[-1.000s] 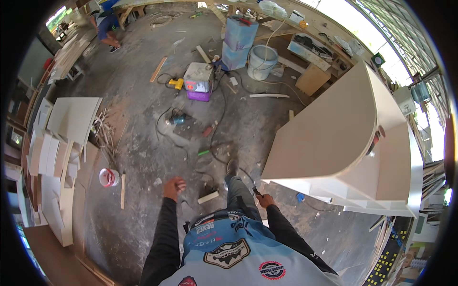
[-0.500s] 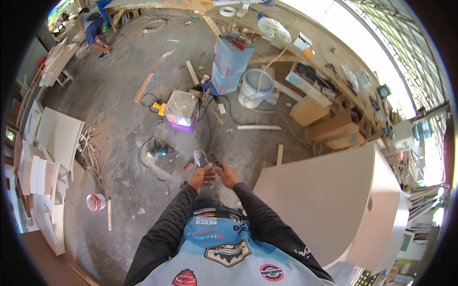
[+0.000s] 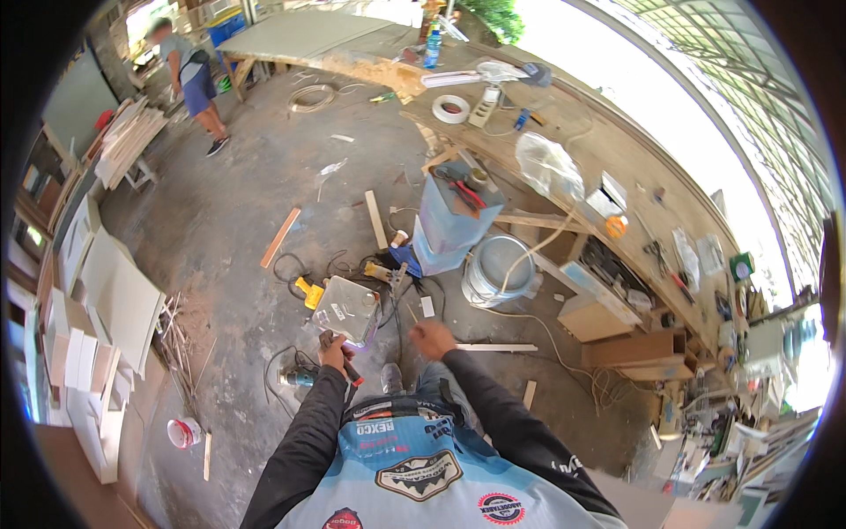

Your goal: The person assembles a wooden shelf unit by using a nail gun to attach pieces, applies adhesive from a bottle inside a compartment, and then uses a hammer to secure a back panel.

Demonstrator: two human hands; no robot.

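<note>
My left hand (image 3: 333,354) is closed around a dark hand tool with a red-ended handle (image 3: 354,374). Its kind is hard to make out, since the fingers cover much of it. My right hand (image 3: 432,340) hovers to the right of it, apart from the tool. Motion smears its fingers. Just beyond the left hand stands a squarish container with a dusty lid (image 3: 349,309), purple lower down. A blue-green corded power tool (image 3: 298,377) lies on the floor left of my left forearm.
A long wooden workbench (image 3: 608,167) runs along the far right. Before it stand a pale blue box-shaped stand (image 3: 451,216) and a bucket (image 3: 500,269). Cords and wood strips (image 3: 280,238) litter the floor. Another person (image 3: 196,84) stands far left. White panels (image 3: 115,295) lean at left.
The view has shifted, so the large pale panel at right has mostly left it. My hands have moved apart, and the tool shows in my left hand. The other person has straightened up.
</note>
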